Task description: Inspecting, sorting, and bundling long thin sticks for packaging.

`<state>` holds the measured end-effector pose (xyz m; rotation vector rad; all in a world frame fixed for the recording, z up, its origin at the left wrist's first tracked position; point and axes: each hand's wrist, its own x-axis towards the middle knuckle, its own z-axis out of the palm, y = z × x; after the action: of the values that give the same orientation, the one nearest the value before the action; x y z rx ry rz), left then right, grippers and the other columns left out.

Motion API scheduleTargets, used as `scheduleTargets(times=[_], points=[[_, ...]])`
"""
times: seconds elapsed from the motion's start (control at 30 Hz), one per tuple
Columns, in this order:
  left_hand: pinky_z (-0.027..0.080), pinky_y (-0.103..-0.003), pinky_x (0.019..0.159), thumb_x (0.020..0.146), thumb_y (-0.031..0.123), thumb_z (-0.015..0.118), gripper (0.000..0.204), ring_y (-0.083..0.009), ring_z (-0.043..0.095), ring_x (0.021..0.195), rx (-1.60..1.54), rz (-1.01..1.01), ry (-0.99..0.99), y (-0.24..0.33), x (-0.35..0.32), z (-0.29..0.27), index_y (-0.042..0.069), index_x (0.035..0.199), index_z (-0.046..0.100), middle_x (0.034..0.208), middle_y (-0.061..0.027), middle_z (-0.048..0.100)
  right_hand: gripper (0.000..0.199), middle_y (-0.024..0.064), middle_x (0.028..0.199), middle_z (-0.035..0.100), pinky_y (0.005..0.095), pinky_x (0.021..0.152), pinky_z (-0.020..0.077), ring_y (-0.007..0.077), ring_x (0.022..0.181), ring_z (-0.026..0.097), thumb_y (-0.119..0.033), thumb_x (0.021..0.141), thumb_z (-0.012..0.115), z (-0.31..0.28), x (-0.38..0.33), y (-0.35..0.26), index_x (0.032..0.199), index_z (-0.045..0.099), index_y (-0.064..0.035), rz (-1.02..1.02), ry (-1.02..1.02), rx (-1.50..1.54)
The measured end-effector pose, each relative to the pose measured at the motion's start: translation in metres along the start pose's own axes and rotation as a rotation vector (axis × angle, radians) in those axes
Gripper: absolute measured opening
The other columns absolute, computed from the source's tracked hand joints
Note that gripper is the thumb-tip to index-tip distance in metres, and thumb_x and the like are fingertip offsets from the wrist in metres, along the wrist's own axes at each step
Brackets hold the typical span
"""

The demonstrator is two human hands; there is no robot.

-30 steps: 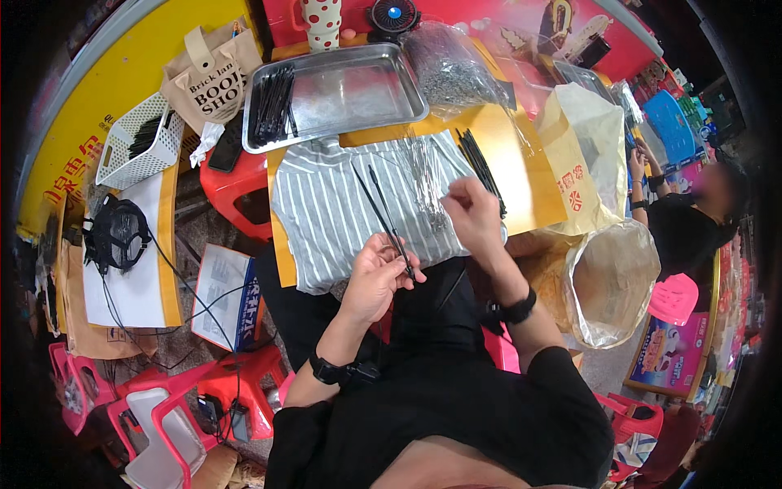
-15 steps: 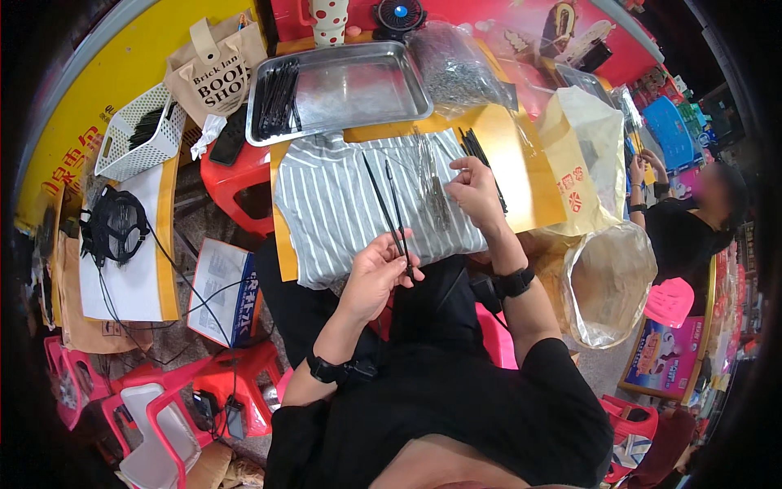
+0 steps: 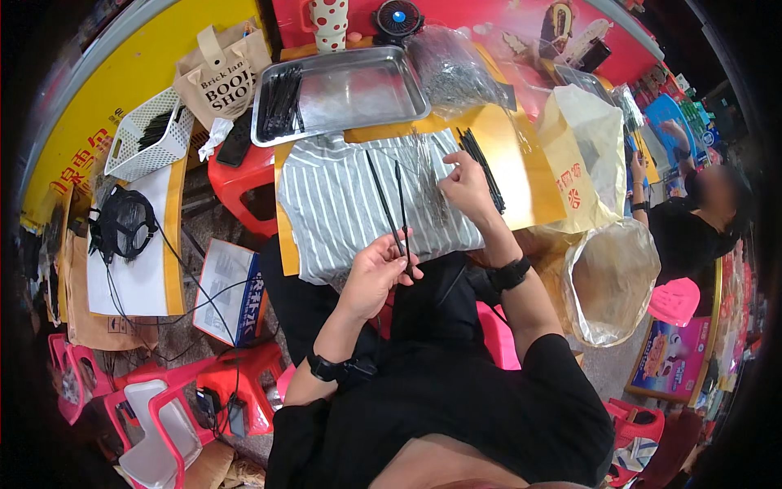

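Past the left fingers [image 3: 397, 266] lies the cloth [image 3: 334, 204], then the tray [image 3: 358, 91]; sticks [image 3: 486, 169] lie right of the right fingers [image 3: 459, 163].

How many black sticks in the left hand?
2, both held in the left hand: the left stick and, beside it, the right stick. More could be hidden in the grip.

Black sticks [image 3: 382, 191] partly behind left fingers [image 3: 397, 267], cup [image 3: 330, 26] cropped at top, co-worker's head [image 3: 723, 193] blurred

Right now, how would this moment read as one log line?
left hand: holding two thin black rods | right hand: near thin silvery wires, contact unclear | striped grey cloth: beneath wires
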<state>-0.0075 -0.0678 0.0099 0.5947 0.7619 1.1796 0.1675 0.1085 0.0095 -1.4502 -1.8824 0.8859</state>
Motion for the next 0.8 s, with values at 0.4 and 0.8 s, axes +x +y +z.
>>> scheduleTargets(times=[0.4,0.8], points=[[0.052,-0.024,0.067,0.090,-0.005,0.049,0.045,-0.0196,0.066,0.082,-0.018,0.001,0.010,-0.005,0.002,-0.005,0.000,0.134,0.045,0.095,-0.0098,0.062,0.032,0.0014,0.067,0.057,0.0212,0.048,0.0357,0.0078,0.057,0.051,0.005,0.075,0.064,-0.004,-0.008,-0.013,0.106,0.056,0.0071,0.165,-0.099,0.498],[0.053,-0.024,0.067,0.089,-0.006,0.050,0.044,-0.0200,0.067,0.082,-0.030,-0.021,0.005,-0.007,0.003,-0.004,-0.001,0.132,0.046,0.094,-0.0101,0.063,0.007,0.0023,0.068,0.061,0.0205,0.048,0.0363,0.0065,0.056,0.051,0.001,0.076,0.069,-0.013,-0.020,-0.006,0.081,0.064,0.0007,0.227,-0.109,0.678]])
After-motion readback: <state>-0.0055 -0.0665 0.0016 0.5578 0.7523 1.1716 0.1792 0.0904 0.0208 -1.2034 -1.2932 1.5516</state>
